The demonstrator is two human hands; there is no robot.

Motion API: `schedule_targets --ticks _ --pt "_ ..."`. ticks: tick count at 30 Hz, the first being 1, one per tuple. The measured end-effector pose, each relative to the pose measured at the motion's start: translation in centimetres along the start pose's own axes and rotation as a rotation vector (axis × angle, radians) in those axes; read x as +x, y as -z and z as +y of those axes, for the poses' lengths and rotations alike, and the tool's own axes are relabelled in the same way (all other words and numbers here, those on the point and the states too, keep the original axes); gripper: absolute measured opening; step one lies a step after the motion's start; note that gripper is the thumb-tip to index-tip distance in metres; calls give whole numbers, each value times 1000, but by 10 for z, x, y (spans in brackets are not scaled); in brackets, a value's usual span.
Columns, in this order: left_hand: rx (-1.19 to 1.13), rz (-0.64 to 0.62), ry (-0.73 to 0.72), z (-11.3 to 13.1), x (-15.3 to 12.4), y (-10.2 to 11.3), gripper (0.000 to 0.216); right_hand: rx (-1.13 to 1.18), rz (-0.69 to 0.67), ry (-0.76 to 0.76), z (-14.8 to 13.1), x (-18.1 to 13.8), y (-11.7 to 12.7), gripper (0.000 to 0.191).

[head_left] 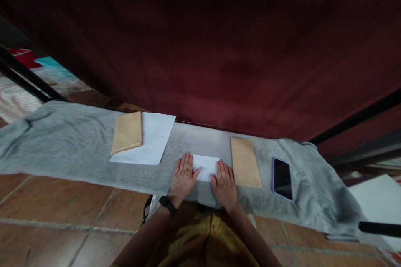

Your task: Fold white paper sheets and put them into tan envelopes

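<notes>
A small white folded paper (205, 162) lies flat on the grey cloth in front of me. My left hand (184, 176) rests palm down over its left edge, with the fingers stretched out. On the right edge lies my right hand (224, 183), also flat with fingers extended. Both thumbs point inward over the paper. Just right of my right hand is a brown envelope (246, 162). Farther left, a stack of brown envelopes (128, 131) sits on larger white sheets (158, 135).
Grey cloth (78, 146) covers the narrow bench. A phone (282, 178) with a purple edge lies at the right. A dark red curtain (219, 58) hangs behind the bench. Black bars (357, 117) slant at both sides, and floor tiles (62, 204) show below.
</notes>
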State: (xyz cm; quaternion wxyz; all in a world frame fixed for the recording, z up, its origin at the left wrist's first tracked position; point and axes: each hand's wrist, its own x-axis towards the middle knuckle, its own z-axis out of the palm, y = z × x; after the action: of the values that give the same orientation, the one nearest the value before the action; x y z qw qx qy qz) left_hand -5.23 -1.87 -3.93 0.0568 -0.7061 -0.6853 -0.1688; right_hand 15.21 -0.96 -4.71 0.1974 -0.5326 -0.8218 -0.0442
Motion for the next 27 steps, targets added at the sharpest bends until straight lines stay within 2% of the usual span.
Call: schedule_targets --ticks 13,18,23,27 --pt "29 -20 25 -2 7 6 68 -3 -27 -12 -1 1 1 59" --pt "17 -6 -9 -1 -10 10 65 0 -16 -12 -1 1 0 60" --pt "34 -60 -141 1 -35 15 63 4 -10 -15 1 0 -4 59" --pt "31 -61 -210 2 -44 17 65 22 1 -33 -3 2 0 58"
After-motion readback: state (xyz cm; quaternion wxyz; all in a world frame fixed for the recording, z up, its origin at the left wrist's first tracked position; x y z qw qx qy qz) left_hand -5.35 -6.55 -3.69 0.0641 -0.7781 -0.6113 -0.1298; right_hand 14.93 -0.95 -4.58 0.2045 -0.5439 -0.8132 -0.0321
